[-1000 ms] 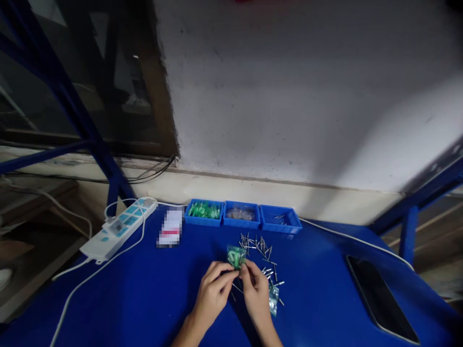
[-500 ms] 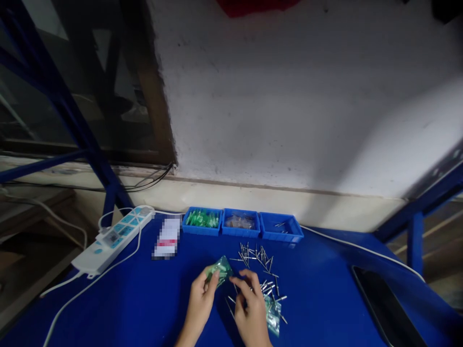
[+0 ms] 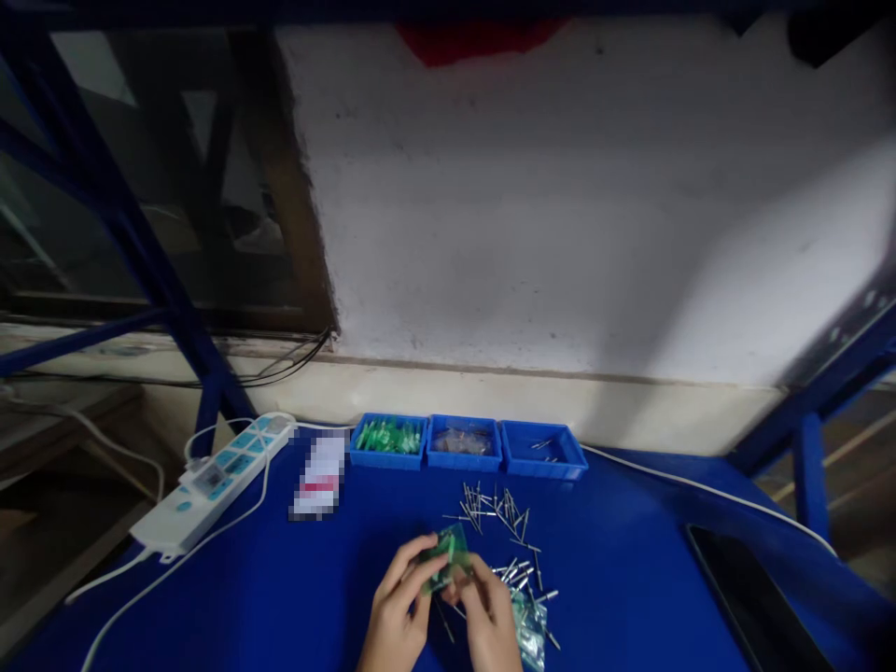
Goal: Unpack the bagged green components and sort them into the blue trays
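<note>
A small clear greenish plastic bag (image 3: 454,543) with light green pieces inside is held up above the blue table. My left hand (image 3: 406,597) grips its left side between thumb and fingers. From the right, my right hand (image 3: 484,607) closes on the bag's lower right edge, its fingertips partly hidden. Thin metal rivet-like pins (image 3: 510,504) lie scattered just beyond my hands, and more lie by my right hand. Beside that hand, partly covered by it, rests another clear bag (image 3: 530,630).
Along the back stand three blue bins: one with green pieces (image 3: 389,437), one with clear brownish packets (image 3: 462,442), one with a few pins (image 3: 544,448). A white power strip (image 3: 210,485) with cables and a blurred phone-like item (image 3: 320,474) lie left. A black phone-like slab (image 3: 752,593) lies right.
My right hand has come left and up to the bag and now holds it too. The bag has shifted slightly right and turned. The camera view has tilted up a little.
</note>
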The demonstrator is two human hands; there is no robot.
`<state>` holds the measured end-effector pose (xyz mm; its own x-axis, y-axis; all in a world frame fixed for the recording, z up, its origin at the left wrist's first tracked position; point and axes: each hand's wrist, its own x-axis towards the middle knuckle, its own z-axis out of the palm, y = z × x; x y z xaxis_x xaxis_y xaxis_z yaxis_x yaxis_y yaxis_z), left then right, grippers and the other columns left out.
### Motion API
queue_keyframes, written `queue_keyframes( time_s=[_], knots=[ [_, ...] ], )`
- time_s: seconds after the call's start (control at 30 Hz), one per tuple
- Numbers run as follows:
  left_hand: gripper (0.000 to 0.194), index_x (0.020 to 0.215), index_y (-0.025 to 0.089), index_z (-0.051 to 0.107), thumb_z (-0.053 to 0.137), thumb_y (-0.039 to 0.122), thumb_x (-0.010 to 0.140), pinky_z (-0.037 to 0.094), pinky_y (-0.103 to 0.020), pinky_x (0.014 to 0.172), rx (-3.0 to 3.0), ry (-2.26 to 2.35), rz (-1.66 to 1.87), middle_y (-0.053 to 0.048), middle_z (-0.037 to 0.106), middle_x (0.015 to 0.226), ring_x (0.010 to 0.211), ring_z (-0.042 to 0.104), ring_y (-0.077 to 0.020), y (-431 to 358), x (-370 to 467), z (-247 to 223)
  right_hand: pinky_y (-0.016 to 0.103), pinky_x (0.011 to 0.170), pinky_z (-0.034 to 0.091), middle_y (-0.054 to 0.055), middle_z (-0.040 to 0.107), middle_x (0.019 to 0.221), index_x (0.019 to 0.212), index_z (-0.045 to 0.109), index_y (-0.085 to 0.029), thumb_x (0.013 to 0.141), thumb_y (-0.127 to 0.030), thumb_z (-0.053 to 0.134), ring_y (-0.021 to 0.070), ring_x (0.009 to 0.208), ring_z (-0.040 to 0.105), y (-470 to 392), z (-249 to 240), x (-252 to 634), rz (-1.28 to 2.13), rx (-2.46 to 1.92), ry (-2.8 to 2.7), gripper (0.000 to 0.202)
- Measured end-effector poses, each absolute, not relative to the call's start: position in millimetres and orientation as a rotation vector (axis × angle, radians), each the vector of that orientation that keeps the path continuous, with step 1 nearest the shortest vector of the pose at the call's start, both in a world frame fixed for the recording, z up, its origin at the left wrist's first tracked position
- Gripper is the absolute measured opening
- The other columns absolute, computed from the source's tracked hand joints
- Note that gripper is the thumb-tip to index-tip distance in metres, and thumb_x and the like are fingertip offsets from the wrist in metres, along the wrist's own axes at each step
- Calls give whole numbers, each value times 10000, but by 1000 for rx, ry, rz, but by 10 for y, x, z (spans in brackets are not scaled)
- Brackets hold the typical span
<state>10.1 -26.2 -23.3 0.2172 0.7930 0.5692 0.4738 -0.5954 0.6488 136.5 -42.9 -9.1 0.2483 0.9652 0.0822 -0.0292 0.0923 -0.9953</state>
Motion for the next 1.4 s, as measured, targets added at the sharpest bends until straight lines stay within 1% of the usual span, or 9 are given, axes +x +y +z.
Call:
queue_keyframes(
  time_s=[0.17,0.23,0.37,0.6,0.9,1.03,1.1,1.23,1.4],
  knots=[
    [277,1005,247,681,455,187,857,477,-297,918,2012,1227,1349,-93,583,1165,1081,566,-213,-273,109,-185,237,564,473,36,625,668,835,678,-187,863,-381,482,161,610,588,-423,-120,1450,685,-1277,-1169,277],
    [238,933,215,686,477,304,864,504,-283,812,1769,1296,1313,-95,627,998,934,603,-206,-262,86,-183,274,665,501,71,654,815,954,681,-214,872,-295,474,190,740,618,-424,-166,1454,470,-1246,-1316,237],
    [482,842,162,659,311,489,906,421,-217,510,1248,1207,1206,-35,551,633,568,504,-129,-239,-1,-233,348,779,510,94,633,1011,1133,627,-287,862,-149,431,221,891,606,-430,-275,1402,193,-1136,-1595,362],
    [381,872,148,666,661,490,703,347,-187,450,1072,1252,1189,2,544,601,493,415,-86,-189,-39,-225,319,739,527,115,547,1086,1089,648,-268,763,-30,406,203,862,595,-433,-400,1360,169,-1158,-1651,470],
    [307,909,191,692,638,435,732,543,-250,675,1329,1370,1318,-71,679,930,798,643,-207,-211,-39,-263,233,657,507,74,574,885,1069,658,-204,693,-27,411,156,731,601,-436,-321,1393,518,-1199,-1512,483],
    [185,875,231,715,593,341,790,525,-275,829,1650,1299,1334,-71,670,1018,956,636,-215,-217,-66,-290,244,602,489,39,605,701,911,714,-196,784,-227,555,157,618,577,-436,-204,1384,698,-1284,-1391,207],
    [171,864,246,722,574,308,807,516,-279,858,1778,1280,1331,-68,673,1024,964,637,-207,-214,-76,-295,259,599,493,26,600,615,869,718,-182,818,-377,556,162,582,574,-441,-138,1372,818,-1278,-1240,259],
    [199,876,249,722,531,291,837,493,-292,892,1892,1245,1276,-74,656,1070,999,619,-204,-238,-45,-247,278,640,517,63,671,770,1044,670,-172,871,-420,479,184,690,628,-472,-11,1415,1008,-1200,-1194,357],
    [320,1002,186,671,454,387,879,496,-276,766,1637,1229,1160,-87,657,925,854,614,-187,-282,13,-105,355,844,490,81,636,1020,1141,626,-263,866,-164,446,199,933,600,-515,-1,1496,538,-1270,-1538,344]
  ],
)
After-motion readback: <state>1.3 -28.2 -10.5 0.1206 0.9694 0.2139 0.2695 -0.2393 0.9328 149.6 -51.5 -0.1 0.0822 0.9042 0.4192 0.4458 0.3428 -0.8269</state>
